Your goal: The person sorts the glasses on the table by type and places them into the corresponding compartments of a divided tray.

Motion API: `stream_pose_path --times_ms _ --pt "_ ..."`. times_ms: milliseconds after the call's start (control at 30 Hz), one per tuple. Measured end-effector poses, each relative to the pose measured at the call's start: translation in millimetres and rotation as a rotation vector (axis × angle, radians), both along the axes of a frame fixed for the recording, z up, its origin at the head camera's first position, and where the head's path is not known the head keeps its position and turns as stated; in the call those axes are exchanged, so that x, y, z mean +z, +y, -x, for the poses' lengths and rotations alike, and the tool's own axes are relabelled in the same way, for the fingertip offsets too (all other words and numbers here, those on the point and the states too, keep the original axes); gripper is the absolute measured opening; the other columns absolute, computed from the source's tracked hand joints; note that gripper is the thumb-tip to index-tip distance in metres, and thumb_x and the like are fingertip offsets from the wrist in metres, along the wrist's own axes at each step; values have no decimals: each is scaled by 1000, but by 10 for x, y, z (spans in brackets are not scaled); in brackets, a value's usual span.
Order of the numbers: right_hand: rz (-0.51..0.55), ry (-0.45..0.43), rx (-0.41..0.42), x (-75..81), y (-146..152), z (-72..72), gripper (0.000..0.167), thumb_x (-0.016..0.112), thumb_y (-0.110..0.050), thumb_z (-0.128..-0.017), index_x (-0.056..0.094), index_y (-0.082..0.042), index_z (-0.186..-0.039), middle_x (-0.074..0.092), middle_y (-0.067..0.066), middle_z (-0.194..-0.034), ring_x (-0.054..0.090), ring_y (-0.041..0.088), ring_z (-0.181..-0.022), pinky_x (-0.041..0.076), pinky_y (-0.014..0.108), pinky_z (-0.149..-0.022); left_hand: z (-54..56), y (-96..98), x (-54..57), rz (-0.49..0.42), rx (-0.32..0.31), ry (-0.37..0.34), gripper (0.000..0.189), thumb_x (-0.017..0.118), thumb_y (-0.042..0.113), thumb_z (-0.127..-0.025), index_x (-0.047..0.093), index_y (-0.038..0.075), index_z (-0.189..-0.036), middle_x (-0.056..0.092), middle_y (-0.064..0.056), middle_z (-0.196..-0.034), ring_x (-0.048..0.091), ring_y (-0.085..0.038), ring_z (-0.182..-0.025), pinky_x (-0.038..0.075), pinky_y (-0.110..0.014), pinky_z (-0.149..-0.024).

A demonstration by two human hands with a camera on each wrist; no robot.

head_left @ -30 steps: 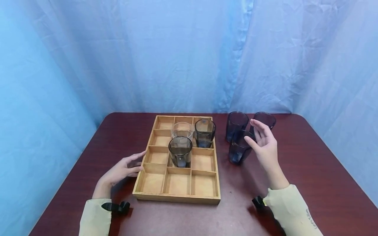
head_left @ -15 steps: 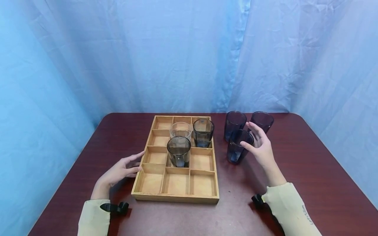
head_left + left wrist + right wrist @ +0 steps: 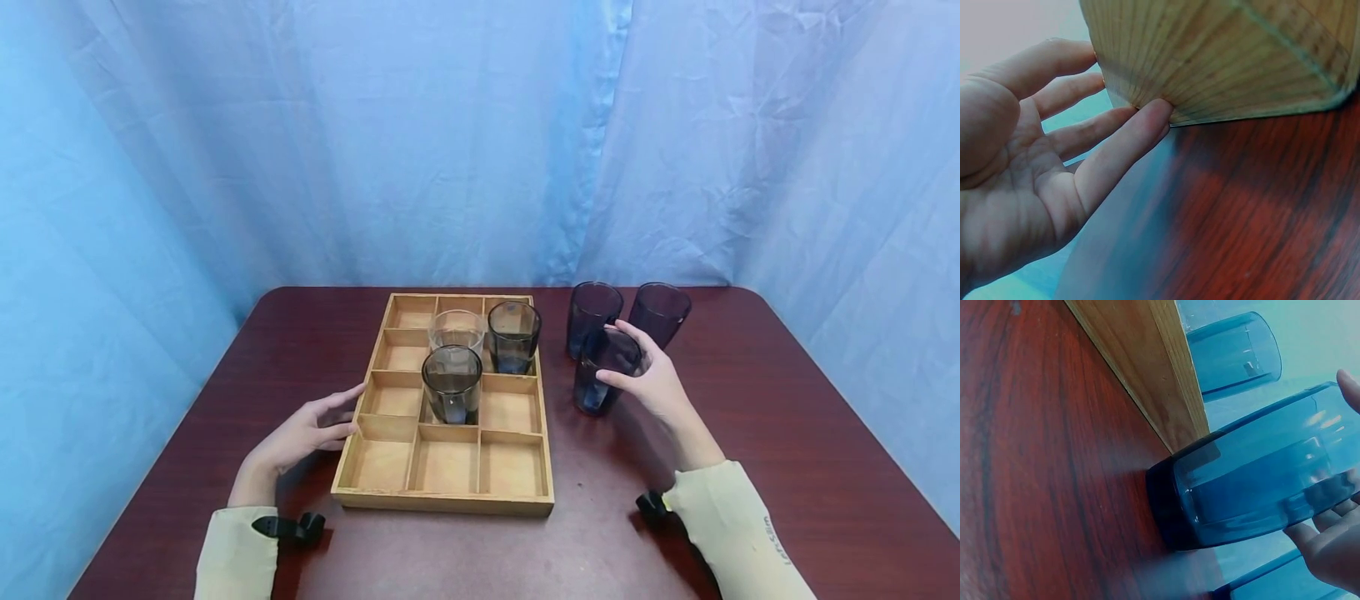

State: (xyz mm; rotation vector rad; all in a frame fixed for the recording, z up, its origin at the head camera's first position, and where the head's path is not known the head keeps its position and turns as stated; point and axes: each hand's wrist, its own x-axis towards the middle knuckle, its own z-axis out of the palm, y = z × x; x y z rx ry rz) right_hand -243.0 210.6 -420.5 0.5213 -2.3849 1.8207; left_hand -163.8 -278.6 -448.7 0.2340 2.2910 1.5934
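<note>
On the red-brown table (image 3: pixel 795 392), just to the right of the wooden tray (image 3: pixel 442 502), the nearest dark glass (image 3: pixel 588 387) is stood between the thumb and the fingers of the right hand (image 3: pixel 654 383), close to its rim; whether it is firmly clamped cannot be told, because the contact of the thumb is not clear. The side wall of the tray is touched by the left hand (image 3: pixel 303 429), whose fingers are spread apart. Behind the nearest glass, a second dark glass (image 3: pixel 591 308) and a third dark glass (image 3: pixel 658 307) are placed. In the tray, a clear glass (image 3: pixel 456 327) and a grey glass (image 3: pixel 514 333) are set side by side, with a smoky glass (image 3: pixel 452 383) in the middle column, one row nearer.
</note>
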Motion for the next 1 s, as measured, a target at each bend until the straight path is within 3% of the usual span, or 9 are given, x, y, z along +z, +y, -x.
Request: stream_pose_path --times_ms 167,567,800,1000 --pt "-7 -26 2 3 8 9 77 72 -3 -84 32 -4 -150 47 13 -145 45 -9 -124 44 8 -92 -4 -6 6 6 -1 4 70 61 18 -95 25 13 -155 20 -26 -158 41 -48 -134 56 -41 -90" --pt "38 -83 38 40 -2 -25 77 70 -2 -86 28 0 -150 51 2 -140 47 -4 -125 42 8 -98 -20 -14 -6 19 6 0 69 61 18 -95 26 14 -155 20 -26 -158 41 -47 -134 56 -42 -91" --pt "-37 -122 -2 85 -9 -34 75 71 -7 -87 31 -5 -150 41 18 -148 47 1 -124 42 8 -95 -5 -16 -9 -4 -4 2 69 61 18 -96 25 13 -155 21 -26 -158 41 -48 -134 56 -42 -91" --pt "-60 -141 -2 106 -6 -31 75 72 -8 -86 31 -7 -150 38 22 -150 45 7 -129 40 7 -96 5 -17 -10 -12 1 -3 69 61 18 -95 25 13 -155 23 -27 -157 42 -47 -133 57 -41 -90"
